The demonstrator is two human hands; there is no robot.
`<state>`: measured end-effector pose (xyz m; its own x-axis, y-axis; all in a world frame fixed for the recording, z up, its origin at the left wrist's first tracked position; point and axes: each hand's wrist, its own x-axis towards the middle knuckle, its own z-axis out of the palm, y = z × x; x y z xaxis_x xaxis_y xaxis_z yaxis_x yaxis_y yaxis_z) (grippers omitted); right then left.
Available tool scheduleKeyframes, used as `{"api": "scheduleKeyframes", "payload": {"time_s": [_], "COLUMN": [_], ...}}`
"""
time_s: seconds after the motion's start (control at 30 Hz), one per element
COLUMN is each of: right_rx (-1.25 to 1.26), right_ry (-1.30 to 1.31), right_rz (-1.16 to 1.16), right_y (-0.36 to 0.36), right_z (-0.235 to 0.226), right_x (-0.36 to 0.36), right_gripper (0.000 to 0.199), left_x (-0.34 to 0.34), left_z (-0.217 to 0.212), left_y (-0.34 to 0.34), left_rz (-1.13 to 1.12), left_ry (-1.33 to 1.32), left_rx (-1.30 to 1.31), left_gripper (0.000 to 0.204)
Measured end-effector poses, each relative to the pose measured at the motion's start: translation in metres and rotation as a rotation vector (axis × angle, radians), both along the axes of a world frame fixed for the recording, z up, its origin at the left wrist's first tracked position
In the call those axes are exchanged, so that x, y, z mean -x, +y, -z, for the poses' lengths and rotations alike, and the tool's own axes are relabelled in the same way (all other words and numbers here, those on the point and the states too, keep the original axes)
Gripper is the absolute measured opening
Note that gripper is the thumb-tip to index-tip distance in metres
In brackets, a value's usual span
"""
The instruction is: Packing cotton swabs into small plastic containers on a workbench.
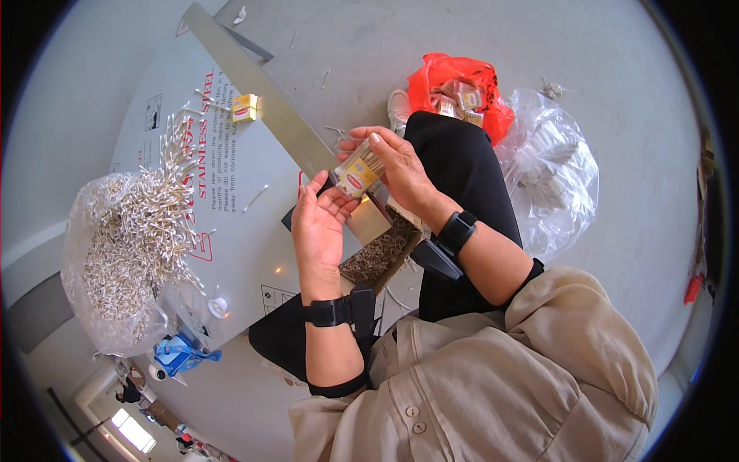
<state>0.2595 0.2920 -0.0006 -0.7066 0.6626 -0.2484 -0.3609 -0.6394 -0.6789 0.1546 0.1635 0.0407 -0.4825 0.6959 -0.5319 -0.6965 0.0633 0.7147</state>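
A small clear pack of cotton swabs (359, 174) with a yellow and red label is held up in front of me, over the table's edge. My right hand (409, 171) grips its upper end, thumb on top and fingers behind. From below, my left hand (319, 231) turns its palm up, its fingers curled against the pack's lower end and its thumb beside it. Under my hands, by my lap, stands an open cardboard box (406, 214) filled with thin brownish pieces, partly hidden by my left wrist.
Left, a clear plastic bag (77, 254) overflows with loose cotton swabs on the film-covered steel table (254, 223). A small yellow box (245, 108) sits near the table edge. On the floor are a red bag (426, 75) of swab packs and a clear plastic bag (573, 181).
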Motion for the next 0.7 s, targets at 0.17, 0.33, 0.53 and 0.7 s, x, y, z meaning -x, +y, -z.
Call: {"api": "scheduleKeyframes", "payload": {"time_s": [0.17, 0.33, 0.53, 0.7], "right_rx": [0.114, 0.118, 0.140, 0.176], "right_ry": [0.029, 0.043, 0.034, 0.053], "right_rz": [0.034, 0.038, 0.066, 0.050], "right_y": [0.002, -0.001, 0.004, 0.002], "right_z": [0.002, 0.000, -0.001, 0.001], "right_x": [-0.003, 0.000, -0.002, -0.004], "right_gripper": [0.036, 0.036, 0.037, 0.034], "left_x": [-0.006, 0.000, -0.005, -0.009], "left_z": [0.003, 0.006, 0.000, -0.007], "left_y": [-0.003, -0.005, 0.009, 0.003], "left_rz": [-0.135, -0.153, -0.103, -0.059], "left_ry": [0.048, -0.043, -0.044, 0.139], "left_rx": [0.099, 0.052, 0.028, 0.140], "left_gripper": [0.041, 0.035, 0.036, 0.036]}}
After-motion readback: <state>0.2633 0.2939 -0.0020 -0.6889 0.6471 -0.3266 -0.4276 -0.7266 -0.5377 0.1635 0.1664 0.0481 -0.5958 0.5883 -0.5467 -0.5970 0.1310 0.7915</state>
